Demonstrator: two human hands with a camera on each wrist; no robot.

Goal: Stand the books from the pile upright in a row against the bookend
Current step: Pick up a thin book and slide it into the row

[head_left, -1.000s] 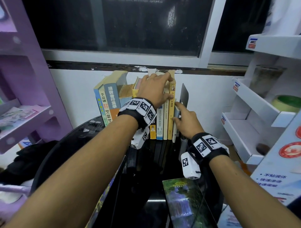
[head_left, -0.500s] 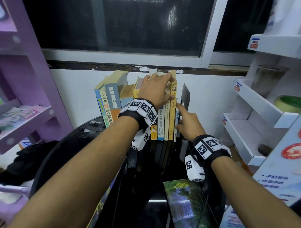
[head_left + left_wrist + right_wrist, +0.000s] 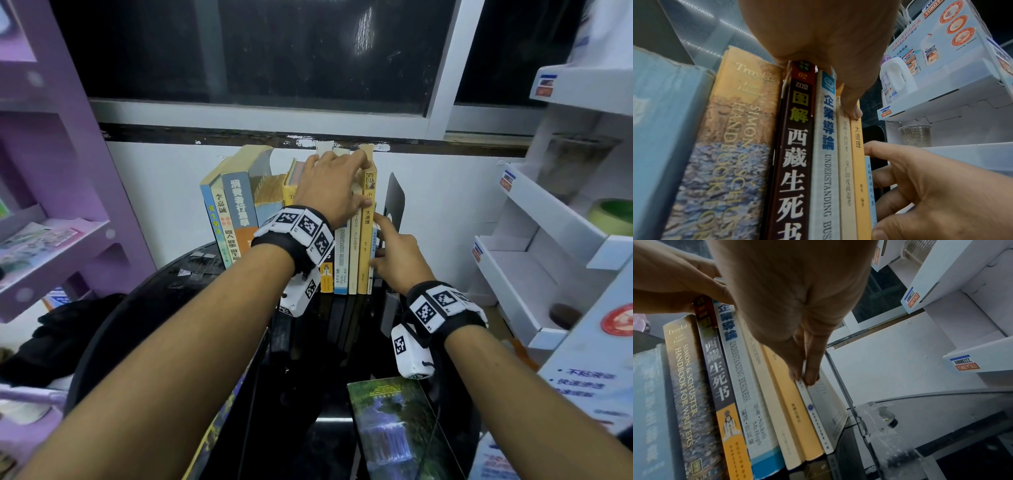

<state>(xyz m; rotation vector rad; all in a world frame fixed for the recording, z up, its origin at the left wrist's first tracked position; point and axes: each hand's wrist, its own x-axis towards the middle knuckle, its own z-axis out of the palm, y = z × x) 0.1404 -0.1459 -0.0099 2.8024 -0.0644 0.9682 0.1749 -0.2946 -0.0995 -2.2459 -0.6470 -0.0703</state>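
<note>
A row of upright books (image 3: pixel 342 253) stands on the black glass table (image 3: pixel 308 445), to the left of the dark metal bookend (image 3: pixel 394 202). My left hand (image 3: pixel 346 178) grips the tops of the books, its thumb (image 3: pixel 853 112) on the spine of the yellow book (image 3: pixel 366 246). My right hand (image 3: pixel 390 246) touches a thin white book (image 3: pixel 818 415) between the yellow book and the bookend (image 3: pixel 840 386). Its straight fingertips (image 3: pixel 809 376) lie on that book's spine edge. A waterfall-cover book (image 3: pixel 387 428) lies flat in front.
A purple shelf unit (image 3: pixel 51 205) stands at the left and a white display rack (image 3: pixel 548 222) at the right, both close to the table. The wall and a dark window are right behind the books. Another flat book (image 3: pixel 219 428) shows at the table's left edge.
My right hand has drawn back from beside the bookend, and its index finger now stretches up along the thin book's spine. The left hand stays on the book tops.
</note>
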